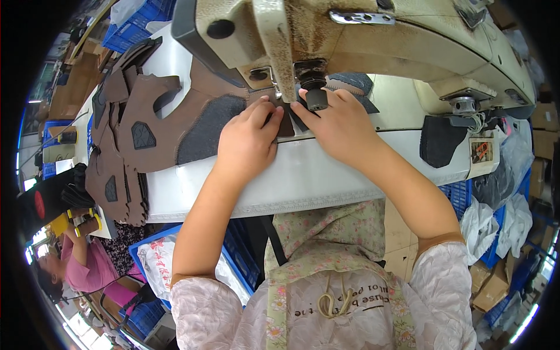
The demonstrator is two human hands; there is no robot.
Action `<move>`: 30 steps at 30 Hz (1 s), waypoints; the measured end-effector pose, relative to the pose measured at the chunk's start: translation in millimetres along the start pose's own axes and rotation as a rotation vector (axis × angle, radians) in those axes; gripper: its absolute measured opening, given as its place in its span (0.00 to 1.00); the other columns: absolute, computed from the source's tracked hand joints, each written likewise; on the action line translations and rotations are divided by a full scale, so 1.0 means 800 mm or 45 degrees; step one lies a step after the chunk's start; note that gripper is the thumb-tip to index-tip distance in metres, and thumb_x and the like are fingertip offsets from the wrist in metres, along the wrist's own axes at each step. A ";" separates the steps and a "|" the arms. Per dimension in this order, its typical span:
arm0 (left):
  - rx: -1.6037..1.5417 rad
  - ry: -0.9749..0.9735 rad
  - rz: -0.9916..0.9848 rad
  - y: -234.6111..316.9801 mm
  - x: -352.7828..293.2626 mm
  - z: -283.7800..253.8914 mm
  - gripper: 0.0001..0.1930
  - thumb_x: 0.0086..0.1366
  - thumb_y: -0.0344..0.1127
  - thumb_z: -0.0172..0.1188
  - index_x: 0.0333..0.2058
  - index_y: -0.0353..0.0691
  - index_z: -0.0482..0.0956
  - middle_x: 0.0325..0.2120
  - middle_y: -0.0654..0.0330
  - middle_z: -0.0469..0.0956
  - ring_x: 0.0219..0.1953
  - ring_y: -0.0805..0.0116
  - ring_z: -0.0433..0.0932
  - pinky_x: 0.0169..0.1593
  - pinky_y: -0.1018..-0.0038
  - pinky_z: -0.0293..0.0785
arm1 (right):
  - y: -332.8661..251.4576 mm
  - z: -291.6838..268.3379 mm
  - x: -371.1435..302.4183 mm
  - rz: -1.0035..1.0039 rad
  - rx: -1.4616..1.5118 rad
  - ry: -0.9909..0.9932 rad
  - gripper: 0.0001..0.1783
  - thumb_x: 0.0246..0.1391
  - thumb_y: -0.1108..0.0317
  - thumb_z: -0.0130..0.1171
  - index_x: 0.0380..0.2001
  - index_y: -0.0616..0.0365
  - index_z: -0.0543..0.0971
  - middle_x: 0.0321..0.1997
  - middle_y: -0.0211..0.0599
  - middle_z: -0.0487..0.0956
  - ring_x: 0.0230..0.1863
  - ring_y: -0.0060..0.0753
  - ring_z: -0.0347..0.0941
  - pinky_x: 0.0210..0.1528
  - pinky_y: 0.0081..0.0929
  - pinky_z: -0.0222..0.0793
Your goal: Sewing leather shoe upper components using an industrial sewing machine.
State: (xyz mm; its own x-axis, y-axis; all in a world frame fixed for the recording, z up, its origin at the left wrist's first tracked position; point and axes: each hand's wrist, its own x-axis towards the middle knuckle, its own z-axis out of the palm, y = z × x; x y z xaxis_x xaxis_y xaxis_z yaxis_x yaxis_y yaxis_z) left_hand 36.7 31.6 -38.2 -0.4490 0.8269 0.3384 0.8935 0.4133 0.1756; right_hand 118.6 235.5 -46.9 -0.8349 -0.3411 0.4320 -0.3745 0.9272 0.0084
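Note:
At the sewing machine (408, 52) my left hand (248, 137) has its fingers bent, with thumb and forefinger pinching the edge of a brown leather-like piece (286, 125) beside the needle area. My right hand (344, 125) lies across from it, thumb and fingers gripping a dark grey piece (299, 123) that meets the brown one. A black knob (317, 99) partly covers the right fingers. Stitched brown panels with a dark grey patch (211, 131) spread out left of my left hand. The needle tip and the seam under the fingers are hidden.
Brown cut pieces (131, 105) are heaped on the white table (192, 186) at left. A black piece (440, 140) lies at right. Blue crates (242, 256) stand below the table. At far left sits a person in pink (96, 265).

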 end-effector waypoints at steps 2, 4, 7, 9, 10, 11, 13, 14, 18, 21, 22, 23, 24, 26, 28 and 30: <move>-0.006 0.004 -0.001 -0.002 0.000 0.000 0.26 0.40 0.24 0.57 0.44 0.38 0.81 0.43 0.54 0.76 0.52 0.55 0.76 0.47 0.63 0.77 | -0.002 0.000 0.000 -0.001 -0.006 -0.004 0.19 0.47 0.68 0.55 0.45 0.58 0.78 0.51 0.40 0.76 0.51 0.34 0.70 0.45 0.30 0.63; -0.022 0.006 -0.003 -0.003 0.002 -0.002 0.26 0.40 0.23 0.57 0.44 0.38 0.81 0.43 0.54 0.76 0.51 0.54 0.77 0.48 0.63 0.77 | -0.004 -0.005 -0.001 0.089 0.101 -0.081 0.25 0.46 0.71 0.56 0.51 0.54 0.78 0.55 0.40 0.77 0.54 0.39 0.70 0.52 0.37 0.64; -0.207 -0.044 -0.075 -0.006 0.005 -0.016 0.24 0.42 0.23 0.55 0.43 0.39 0.82 0.44 0.53 0.78 0.50 0.53 0.78 0.50 0.64 0.76 | -0.003 -0.007 0.000 0.081 0.067 -0.095 0.25 0.46 0.72 0.56 0.51 0.55 0.78 0.55 0.40 0.77 0.54 0.39 0.70 0.52 0.37 0.64; -0.348 -0.096 -0.206 -0.010 0.009 -0.023 0.24 0.43 0.22 0.53 0.42 0.40 0.83 0.47 0.51 0.79 0.49 0.53 0.78 0.53 0.64 0.75 | -0.003 -0.009 0.002 0.086 0.088 -0.105 0.25 0.46 0.72 0.56 0.52 0.55 0.78 0.55 0.40 0.78 0.53 0.39 0.70 0.52 0.38 0.64; -0.369 -0.137 -0.244 -0.009 0.012 -0.027 0.25 0.43 0.21 0.52 0.42 0.40 0.83 0.47 0.50 0.79 0.50 0.54 0.78 0.55 0.65 0.73 | -0.003 -0.010 0.002 0.092 0.108 -0.112 0.25 0.46 0.72 0.56 0.52 0.55 0.78 0.54 0.40 0.78 0.53 0.39 0.70 0.52 0.39 0.64; -0.372 -0.137 -0.244 -0.008 0.014 -0.031 0.25 0.43 0.21 0.52 0.42 0.40 0.83 0.47 0.50 0.79 0.50 0.54 0.78 0.55 0.65 0.73 | -0.001 -0.009 0.002 0.093 0.107 -0.115 0.25 0.46 0.72 0.56 0.52 0.55 0.78 0.54 0.40 0.78 0.53 0.39 0.70 0.52 0.39 0.64; -0.382 -0.201 -0.265 -0.007 0.017 -0.037 0.25 0.43 0.19 0.51 0.42 0.39 0.83 0.46 0.50 0.80 0.51 0.54 0.77 0.55 0.66 0.73 | 0.000 -0.011 0.002 0.016 0.073 0.050 0.18 0.45 0.71 0.55 0.43 0.55 0.79 0.43 0.34 0.76 0.49 0.35 0.70 0.45 0.32 0.65; -0.384 -0.199 -0.263 -0.008 0.016 -0.038 0.25 0.43 0.19 0.51 0.42 0.39 0.83 0.46 0.50 0.80 0.51 0.54 0.77 0.55 0.66 0.73 | -0.001 -0.015 0.002 0.017 0.070 0.049 0.18 0.45 0.71 0.55 0.43 0.55 0.79 0.43 0.34 0.76 0.49 0.35 0.70 0.45 0.32 0.65; -0.397 -0.291 -0.273 -0.017 0.022 -0.039 0.25 0.43 0.17 0.50 0.42 0.38 0.83 0.46 0.50 0.80 0.53 0.55 0.77 0.56 0.67 0.72 | 0.000 -0.025 -0.004 0.042 0.209 -0.109 0.11 0.43 0.71 0.56 0.34 0.53 0.79 0.37 0.28 0.76 0.44 0.34 0.73 0.43 0.32 0.69; -0.404 -0.324 -0.281 -0.017 0.023 -0.040 0.25 0.43 0.17 0.51 0.43 0.36 0.82 0.46 0.51 0.80 0.53 0.55 0.77 0.56 0.66 0.73 | -0.001 -0.025 -0.006 0.003 0.197 -0.080 0.09 0.43 0.70 0.56 0.32 0.53 0.79 0.36 0.27 0.76 0.44 0.33 0.73 0.43 0.31 0.70; -0.351 -0.315 -0.230 -0.017 0.023 -0.039 0.25 0.43 0.17 0.52 0.43 0.36 0.82 0.46 0.51 0.80 0.53 0.56 0.77 0.56 0.66 0.73 | -0.001 -0.025 -0.007 -0.018 0.192 -0.068 0.10 0.43 0.70 0.56 0.33 0.53 0.80 0.35 0.27 0.76 0.44 0.32 0.73 0.43 0.31 0.70; -0.351 -0.313 -0.228 -0.015 0.021 -0.037 0.25 0.43 0.17 0.52 0.43 0.36 0.82 0.46 0.51 0.80 0.53 0.56 0.77 0.56 0.66 0.73 | -0.001 -0.024 -0.008 -0.018 0.189 -0.067 0.10 0.43 0.70 0.56 0.33 0.53 0.80 0.35 0.27 0.76 0.44 0.32 0.73 0.43 0.31 0.70; -0.278 -0.269 -0.166 -0.013 0.018 -0.034 0.26 0.42 0.17 0.53 0.43 0.36 0.82 0.46 0.52 0.80 0.53 0.57 0.77 0.56 0.66 0.73 | -0.001 -0.022 -0.009 -0.031 0.157 -0.048 0.11 0.44 0.70 0.56 0.34 0.54 0.81 0.35 0.27 0.76 0.44 0.32 0.73 0.43 0.30 0.70; -0.205 -0.224 -0.100 -0.012 0.016 -0.030 0.26 0.42 0.17 0.53 0.44 0.37 0.82 0.46 0.52 0.80 0.53 0.57 0.76 0.55 0.65 0.73 | -0.001 -0.023 -0.009 -0.043 0.121 -0.027 0.12 0.44 0.70 0.56 0.35 0.54 0.81 0.35 0.27 0.76 0.44 0.31 0.73 0.43 0.29 0.70; -0.158 -0.198 -0.057 -0.014 0.015 -0.030 0.26 0.42 0.17 0.54 0.44 0.38 0.83 0.45 0.54 0.80 0.54 0.58 0.76 0.55 0.66 0.74 | -0.002 -0.027 -0.007 -0.062 0.110 -0.087 0.13 0.45 0.69 0.56 0.37 0.56 0.81 0.35 0.26 0.76 0.44 0.30 0.72 0.43 0.28 0.70; -0.129 -0.191 -0.051 -0.017 0.014 -0.029 0.26 0.42 0.17 0.55 0.44 0.38 0.83 0.45 0.54 0.80 0.54 0.59 0.76 0.55 0.66 0.74 | 0.001 -0.023 -0.006 -0.097 0.118 -0.074 0.13 0.46 0.69 0.56 0.37 0.57 0.81 0.35 0.27 0.75 0.43 0.30 0.72 0.44 0.27 0.70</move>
State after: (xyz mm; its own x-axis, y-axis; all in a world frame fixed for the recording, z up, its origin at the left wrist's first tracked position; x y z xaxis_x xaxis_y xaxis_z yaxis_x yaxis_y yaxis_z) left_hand 19.4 26.1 -15.2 -0.4719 0.8612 0.1889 0.8663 0.4131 0.2807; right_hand 129.6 240.4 -32.7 -0.8236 -0.4208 0.3803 -0.4710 0.8810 -0.0453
